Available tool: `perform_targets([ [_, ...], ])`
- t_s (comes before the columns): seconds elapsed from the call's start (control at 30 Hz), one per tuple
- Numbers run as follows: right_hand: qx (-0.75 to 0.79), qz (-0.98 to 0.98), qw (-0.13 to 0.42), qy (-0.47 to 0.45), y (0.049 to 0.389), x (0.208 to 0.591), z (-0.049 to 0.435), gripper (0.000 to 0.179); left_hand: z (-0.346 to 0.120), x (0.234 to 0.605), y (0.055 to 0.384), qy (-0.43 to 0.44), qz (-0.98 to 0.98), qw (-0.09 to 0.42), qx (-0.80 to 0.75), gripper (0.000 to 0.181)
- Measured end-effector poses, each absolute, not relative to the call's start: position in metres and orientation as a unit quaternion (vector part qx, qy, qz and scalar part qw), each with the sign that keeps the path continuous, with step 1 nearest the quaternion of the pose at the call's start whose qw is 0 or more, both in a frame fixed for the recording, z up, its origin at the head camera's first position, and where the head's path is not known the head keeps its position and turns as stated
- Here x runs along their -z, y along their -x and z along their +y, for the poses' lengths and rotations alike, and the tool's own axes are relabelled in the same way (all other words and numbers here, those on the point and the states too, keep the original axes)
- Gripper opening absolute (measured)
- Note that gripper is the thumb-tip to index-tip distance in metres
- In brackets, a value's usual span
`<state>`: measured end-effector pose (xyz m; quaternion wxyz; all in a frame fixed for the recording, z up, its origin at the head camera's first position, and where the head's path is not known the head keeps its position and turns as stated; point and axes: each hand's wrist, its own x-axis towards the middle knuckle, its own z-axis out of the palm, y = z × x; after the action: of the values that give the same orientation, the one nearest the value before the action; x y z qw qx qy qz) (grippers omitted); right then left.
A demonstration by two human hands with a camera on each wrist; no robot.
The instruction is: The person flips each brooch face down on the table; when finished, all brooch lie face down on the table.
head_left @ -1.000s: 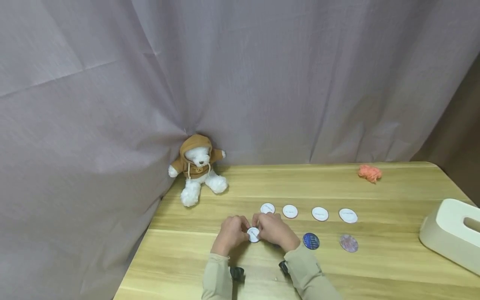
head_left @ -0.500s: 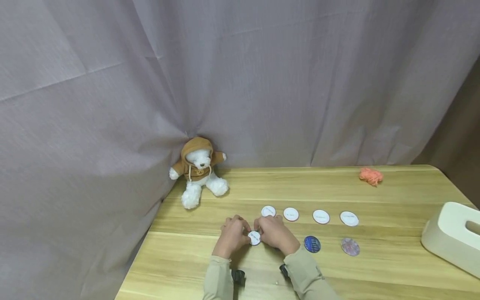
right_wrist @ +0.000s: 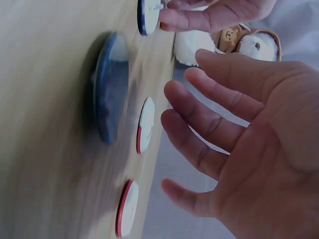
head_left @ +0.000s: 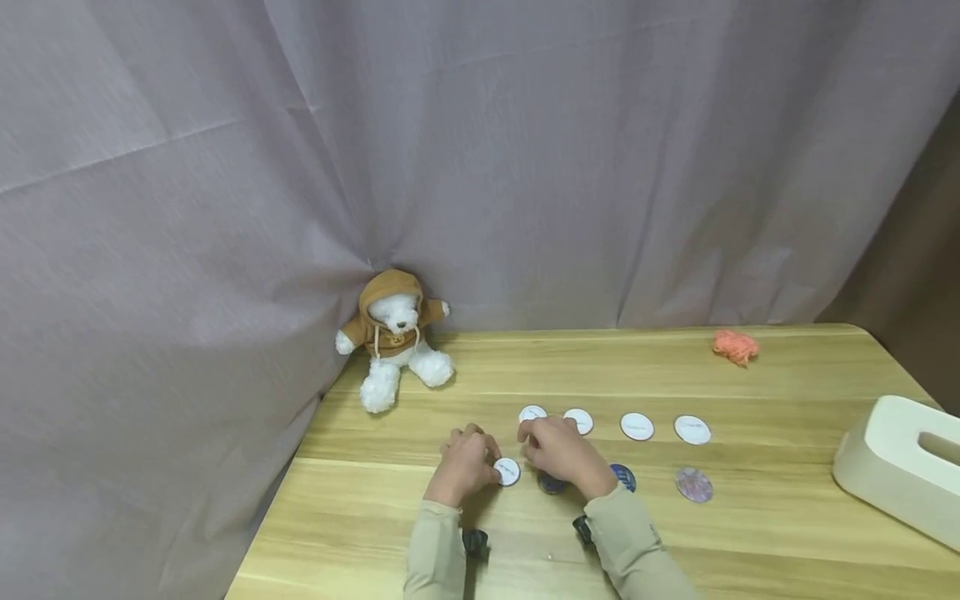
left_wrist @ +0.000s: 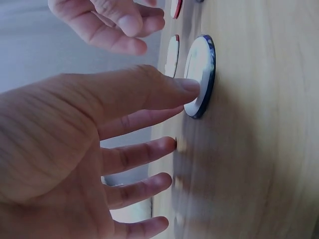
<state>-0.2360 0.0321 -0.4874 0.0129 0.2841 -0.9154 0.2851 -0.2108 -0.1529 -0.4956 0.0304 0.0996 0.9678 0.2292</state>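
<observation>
Away from the round, white-faced, dark-rimmed badge [head_left: 508, 472] the right hand [head_left: 561, 451] is now drawn, fingers loose, nothing held; in front and right of the brown-hooded white plush bear [head_left: 395, 340], the badge is pinched by the left hand [head_left: 463, 467], presumably to be kept steady.

Gap between right grip [right_wrist: 264, 134] and blue disc [right_wrist: 110, 89]

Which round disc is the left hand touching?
The white disc at the near row's left end: the left hand has its thumb on it. That row's other discs look blue or purplish.
</observation>
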Motion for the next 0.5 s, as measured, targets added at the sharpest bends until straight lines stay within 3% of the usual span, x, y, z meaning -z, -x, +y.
perform_targets([
  [0.5, -0.279, -0.92, 0.012, -0.276, 0.229, 0.484, 0.061, 0.017, -0.138, 0.487, 0.211, -0.151, 0.958, -0.01, -0.243, 0.028],
])
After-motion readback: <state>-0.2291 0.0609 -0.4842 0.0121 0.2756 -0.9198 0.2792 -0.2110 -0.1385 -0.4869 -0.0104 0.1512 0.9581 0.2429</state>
